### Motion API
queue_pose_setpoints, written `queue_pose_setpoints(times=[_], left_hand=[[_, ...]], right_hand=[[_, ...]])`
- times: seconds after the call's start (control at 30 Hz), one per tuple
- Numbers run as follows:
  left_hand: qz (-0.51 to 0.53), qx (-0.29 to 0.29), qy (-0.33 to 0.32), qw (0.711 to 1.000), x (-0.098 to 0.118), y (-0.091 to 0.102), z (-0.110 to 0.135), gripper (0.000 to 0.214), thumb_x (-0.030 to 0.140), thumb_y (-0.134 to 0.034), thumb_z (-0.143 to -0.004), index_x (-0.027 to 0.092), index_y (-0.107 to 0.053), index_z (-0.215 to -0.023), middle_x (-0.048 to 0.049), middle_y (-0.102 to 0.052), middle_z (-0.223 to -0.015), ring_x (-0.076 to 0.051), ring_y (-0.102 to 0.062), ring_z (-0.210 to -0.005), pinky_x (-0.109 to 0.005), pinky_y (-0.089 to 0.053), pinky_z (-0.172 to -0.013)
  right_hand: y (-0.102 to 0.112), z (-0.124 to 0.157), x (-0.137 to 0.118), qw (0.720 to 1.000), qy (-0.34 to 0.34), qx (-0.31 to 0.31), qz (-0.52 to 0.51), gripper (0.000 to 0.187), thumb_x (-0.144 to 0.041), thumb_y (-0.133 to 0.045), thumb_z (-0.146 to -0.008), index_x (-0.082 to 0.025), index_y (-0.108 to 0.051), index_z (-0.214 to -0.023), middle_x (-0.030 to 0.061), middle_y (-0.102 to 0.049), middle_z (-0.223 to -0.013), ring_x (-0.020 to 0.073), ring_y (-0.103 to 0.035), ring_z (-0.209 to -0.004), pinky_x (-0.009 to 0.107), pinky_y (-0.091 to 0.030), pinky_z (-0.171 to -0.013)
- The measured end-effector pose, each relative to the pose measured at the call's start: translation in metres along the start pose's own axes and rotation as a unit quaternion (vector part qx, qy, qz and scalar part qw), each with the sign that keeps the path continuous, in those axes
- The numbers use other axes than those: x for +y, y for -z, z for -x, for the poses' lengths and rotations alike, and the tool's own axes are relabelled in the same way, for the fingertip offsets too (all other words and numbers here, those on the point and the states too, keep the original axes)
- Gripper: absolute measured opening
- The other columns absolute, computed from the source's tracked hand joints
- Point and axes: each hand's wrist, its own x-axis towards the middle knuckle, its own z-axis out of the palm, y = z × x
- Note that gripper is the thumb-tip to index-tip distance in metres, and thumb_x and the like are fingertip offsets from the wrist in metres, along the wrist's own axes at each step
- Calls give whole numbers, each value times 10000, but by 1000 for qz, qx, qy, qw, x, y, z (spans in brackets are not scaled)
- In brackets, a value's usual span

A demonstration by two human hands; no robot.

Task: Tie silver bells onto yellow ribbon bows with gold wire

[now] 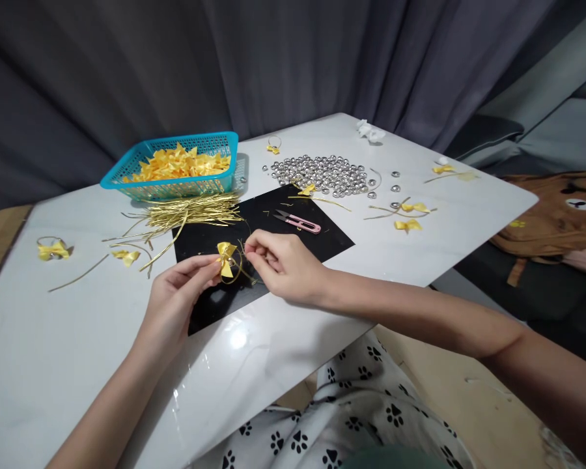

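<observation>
Between the thumb and fingers of my left hand (180,286) is a yellow ribbon bow (226,251), held upright above a black mat (215,309). A thin gold cord (241,266) curves in a loop from the bow toward my right hand (288,266). My right thumb and forefinger pinch at the cord's side; the exact end they grip is small and partly hidden. Just beyond the right hand, pink-handled thread snips (299,222) lie on the mat. A bundle of gold cords (190,216) rests past my left hand, at the mat's far left edge.
A turquoise basket (176,189) full of yellow bows stands at the back left. Silver beads (322,174) are heaped at the back centre. Loose yellow bows (408,225) with cords lie left and right. A crumpled white tissue (370,131) sits near the far edge.
</observation>
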Motion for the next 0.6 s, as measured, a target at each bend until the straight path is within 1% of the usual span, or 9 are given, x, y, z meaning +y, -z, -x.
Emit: queue_pose_setpoints(times=[0.07, 0.13, 0.2, 0.33, 0.5, 0.6], left_hand=[[-10, 7, -4, 1000, 0, 0, 0, 201, 308, -821, -555, 210, -748, -714, 7, -689, -698, -103, -563, -659, -181, -454, -632], [-19, 11, -9, 1000, 1, 0, 0, 216, 316, -830, -541, 211, -746, -710, 10, -692, -706, -102, -564, -665, -177, -452, -639], [-29, 11, -17, 999, 2, -1, 1, 223, 321, -832, -535, 211, -742, -705, 9, -692, -710, -109, -563, -668, -186, -452, -640], [-49, 7, -27, 998, 2, -2, 2, 203, 341, -807, -562, 197, -724, -678, 8, -653, -652, -123, -538, -643, -207, -433, -602], [-44, -12, -29, 999, 2, 0, 2, 185, 342, -780, -591, 188, -704, -658, 10, -617, -625, -127, -516, -628, -220, -417, -594], [-41, -19, -21, 999, 2, 0, 3, 175, 335, -779, -589, 191, -704, -654, 10, -622, -628, -126, -511, -629, -218, -415, -595]], right_hand=[[1, 1, -2, 999, 21, 28, -5, 51, -175, -471, -845, -166, -481, -796, -23, -496, -656, 64, -385, -527, 205, -296, -514], [-1, 2, -3, 998, 33, 37, -31, 63, -189, -465, -857, -165, -480, -800, -20, -502, -666, 63, -396, -528, 204, -306, -518], [-4, 3, -4, 998, 39, 21, -46, 71, -199, -467, -863, -164, -488, -805, -21, -513, -670, 62, -409, -534, 202, -317, -529], [-10, 4, -2, 999, 32, -16, -41, 76, -213, -470, -870, -168, -502, -819, -18, -539, -688, 68, -426, -554, 203, -326, -545], [-11, 4, -2, 999, 17, -17, -44, 65, -209, -475, -863, -171, -494, -814, -17, -534, -677, 69, -422, -545, 201, -324, -533], [-11, 5, -3, 998, 9, -13, -55, 71, -209, -471, -860, -169, -489, -803, -30, -511, -644, 62, -415, -526, 198, -330, -531]])
